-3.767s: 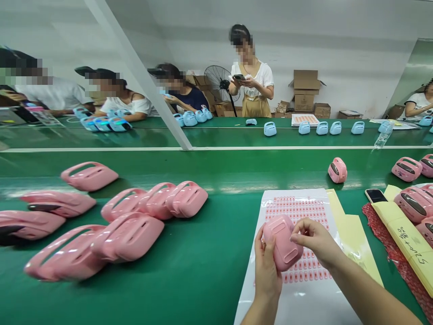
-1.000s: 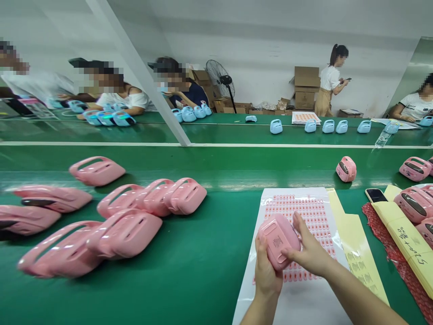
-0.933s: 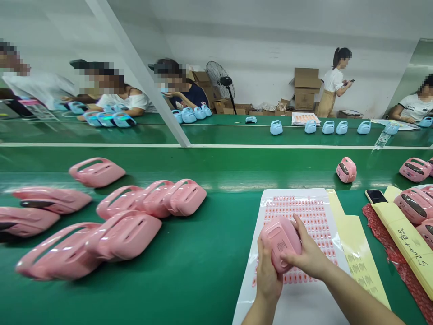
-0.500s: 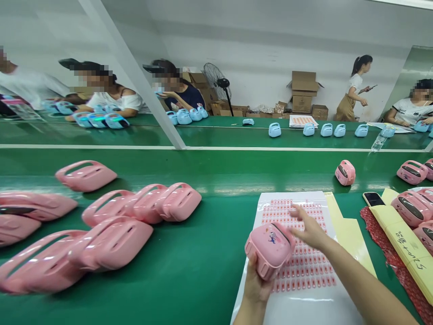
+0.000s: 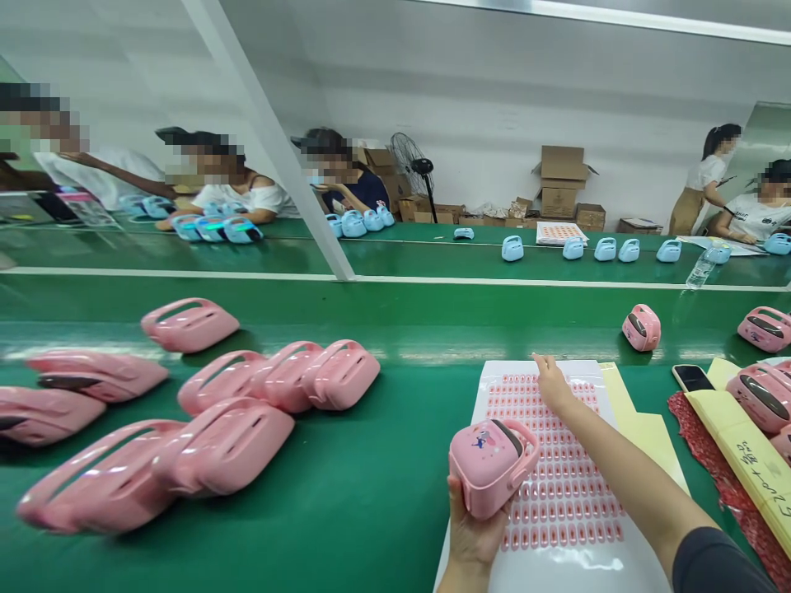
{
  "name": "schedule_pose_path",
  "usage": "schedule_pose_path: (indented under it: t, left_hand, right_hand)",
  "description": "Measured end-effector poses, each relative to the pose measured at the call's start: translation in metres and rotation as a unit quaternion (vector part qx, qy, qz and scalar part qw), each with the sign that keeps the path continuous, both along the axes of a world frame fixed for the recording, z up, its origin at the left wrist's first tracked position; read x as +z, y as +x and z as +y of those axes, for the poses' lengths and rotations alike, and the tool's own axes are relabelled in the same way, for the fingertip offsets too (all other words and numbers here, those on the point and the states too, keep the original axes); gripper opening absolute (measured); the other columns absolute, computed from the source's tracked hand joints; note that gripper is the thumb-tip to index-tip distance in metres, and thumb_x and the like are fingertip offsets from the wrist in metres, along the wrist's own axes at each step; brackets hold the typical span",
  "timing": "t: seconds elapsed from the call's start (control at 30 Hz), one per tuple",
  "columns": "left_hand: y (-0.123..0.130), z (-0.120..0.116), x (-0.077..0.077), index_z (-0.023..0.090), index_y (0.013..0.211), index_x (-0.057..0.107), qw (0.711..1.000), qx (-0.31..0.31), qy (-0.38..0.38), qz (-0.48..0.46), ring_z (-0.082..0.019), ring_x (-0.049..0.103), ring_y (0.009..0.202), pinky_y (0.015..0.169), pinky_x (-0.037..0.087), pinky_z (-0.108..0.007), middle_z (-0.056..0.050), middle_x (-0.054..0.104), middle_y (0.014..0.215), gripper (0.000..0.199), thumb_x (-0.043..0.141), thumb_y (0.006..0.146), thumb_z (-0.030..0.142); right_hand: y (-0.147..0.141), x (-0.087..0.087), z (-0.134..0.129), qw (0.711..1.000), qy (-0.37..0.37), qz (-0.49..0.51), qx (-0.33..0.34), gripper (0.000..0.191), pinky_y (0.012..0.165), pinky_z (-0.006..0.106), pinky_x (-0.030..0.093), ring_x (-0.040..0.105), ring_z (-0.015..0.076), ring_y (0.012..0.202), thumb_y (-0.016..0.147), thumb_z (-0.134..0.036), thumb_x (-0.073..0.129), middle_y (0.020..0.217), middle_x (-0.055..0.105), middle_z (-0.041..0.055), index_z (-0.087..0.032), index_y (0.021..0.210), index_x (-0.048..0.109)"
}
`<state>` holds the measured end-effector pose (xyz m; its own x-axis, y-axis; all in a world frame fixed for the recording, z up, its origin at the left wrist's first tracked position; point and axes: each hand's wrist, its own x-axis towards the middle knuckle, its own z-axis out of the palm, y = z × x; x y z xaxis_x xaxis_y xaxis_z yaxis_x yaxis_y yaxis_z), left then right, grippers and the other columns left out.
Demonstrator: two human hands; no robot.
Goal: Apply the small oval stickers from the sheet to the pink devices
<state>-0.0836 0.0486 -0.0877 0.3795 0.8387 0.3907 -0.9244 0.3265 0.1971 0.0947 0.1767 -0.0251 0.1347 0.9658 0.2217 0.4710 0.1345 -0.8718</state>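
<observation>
My left hand [image 5: 473,527] grips a pink handled plastic case [image 5: 485,469] from below and the left side. The case is tilted, with a small printed figure on its face, a dark window and a handle on the right. It is held above the lower left of a white sheet of small red-and-pink oval stickers [image 5: 556,494]. At the top of this sheet is my right hand [image 5: 552,385], fingertips close together at its upper edge. Anything between them is too small to make out. Several pink cases [image 5: 226,445] lie on the green table at left.
Yellow paper [image 5: 646,453], a phone [image 5: 692,378], red bubble wrap [image 5: 710,453] and a marked yellow bundle [image 5: 741,449] lie at right, near more pink cases [image 5: 760,395]. One pink case [image 5: 641,328] stands farther back. Behind a white divider, co-workers sit among blue cases [image 5: 512,248].
My right hand has moved away from the pink case up to the top of the sticker sheet, its fingers drawing together. My left hand has turned the case slightly. The view has shifted left.
</observation>
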Motion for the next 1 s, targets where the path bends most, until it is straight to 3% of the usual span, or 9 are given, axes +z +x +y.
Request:
schedule_pose_path:
  t: [0.1, 0.23, 0.33, 0.43, 0.67, 0.83, 1.0]
  left_hand:
    - [0.002, 0.001, 0.007, 0.025, 0.13, 0.05, 0.999, -0.016, 0.025, -0.015, -0.027, 0.038, 0.13, 0.107, 0.026, -0.044, -0.011, 0.049, 0.138, 0.05, 0.028, 0.091, 0.049]
    - [0.004, 0.003, 0.018, 0.019, 0.131, 0.048, 0.998, -0.033, 0.007, -0.045, -0.027, 0.037, 0.131, 0.11, 0.021, -0.04, -0.014, 0.049, 0.137, 0.065, 0.023, 0.087, 0.06]
    - [0.006, 0.002, 0.027, 0.018, 0.126, 0.053, 0.998, -0.003, -0.032, -0.057, -0.027, 0.043, 0.127, 0.108, 0.027, -0.04, -0.015, 0.055, 0.131, 0.061, 0.025, 0.088, 0.057]
    - [0.011, -0.002, 0.037, 0.016, 0.121, 0.058, 0.995, 0.034, -0.072, -0.052, -0.027, 0.053, 0.119, 0.102, 0.036, -0.04, -0.016, 0.061, 0.124, 0.054, 0.031, 0.089, 0.05]
    - [0.03, -0.014, 0.056, 0.014, 0.12, 0.059, 0.992, 0.044, -0.107, -0.05, -0.026, 0.057, 0.113, 0.097, 0.042, -0.035, -0.017, 0.064, 0.119, 0.05, 0.04, 0.087, 0.046]
    - [0.038, -0.016, 0.058, 0.011, 0.118, 0.06, 0.985, 0.058, -0.157, -0.037, -0.026, 0.061, 0.108, 0.093, 0.045, -0.032, -0.02, 0.066, 0.114, 0.048, 0.047, 0.084, 0.044]
    - [0.039, -0.018, 0.058, 0.012, 0.119, 0.06, 0.977, 0.087, -0.193, -0.028, -0.027, 0.062, 0.105, 0.091, 0.047, -0.034, -0.018, 0.069, 0.107, 0.044, 0.052, 0.083, 0.038]
  right_hand:
    - [-0.001, 0.012, -0.017, 0.997, 0.008, 0.076, -0.03, 0.039, 0.075, 0.036, 0.053, 0.063, 0.0153, 0.074, 0.076, -0.011, 0.057, 0.103, 0.055, 0.0064, -0.019, 0.113, 0.05]
    - [-0.016, 0.03, -0.067, 0.983, 0.03, 0.176, -0.032, 0.039, 0.069, 0.032, 0.055, 0.063, 0.0129, 0.071, 0.077, -0.024, 0.057, 0.098, 0.056, 0.0031, -0.021, 0.114, 0.043]
    - [-0.036, 0.035, -0.11, 0.942, 0.057, 0.329, -0.021, 0.038, 0.067, 0.029, 0.055, 0.059, 0.0098, 0.063, 0.073, -0.027, 0.064, 0.089, 0.056, -0.0008, -0.023, 0.106, 0.046]
    - [-0.054, 0.033, -0.139, 0.91, 0.051, 0.411, -0.023, 0.04, 0.062, 0.025, 0.054, 0.055, 0.0072, 0.057, 0.069, -0.026, 0.07, 0.084, 0.054, -0.003, -0.025, 0.102, 0.048]
    - [-0.063, 0.033, -0.146, 0.913, 0.064, 0.402, -0.011, 0.04, 0.068, 0.03, 0.057, 0.062, 0.0112, 0.062, 0.071, -0.029, 0.069, 0.083, 0.052, -0.0025, -0.025, 0.103, 0.045]
    - [-0.067, 0.035, -0.149, 0.909, 0.101, 0.403, -0.043, 0.039, 0.066, 0.029, 0.056, 0.065, 0.0115, 0.062, 0.074, -0.029, 0.065, 0.083, 0.05, -0.0032, -0.026, 0.106, 0.042]
    - [-0.064, 0.037, -0.149, 0.915, 0.104, 0.39, -0.026, 0.04, 0.066, 0.029, 0.057, 0.065, 0.0119, 0.063, 0.074, -0.026, 0.064, 0.082, 0.049, -0.004, -0.026, 0.108, 0.041]
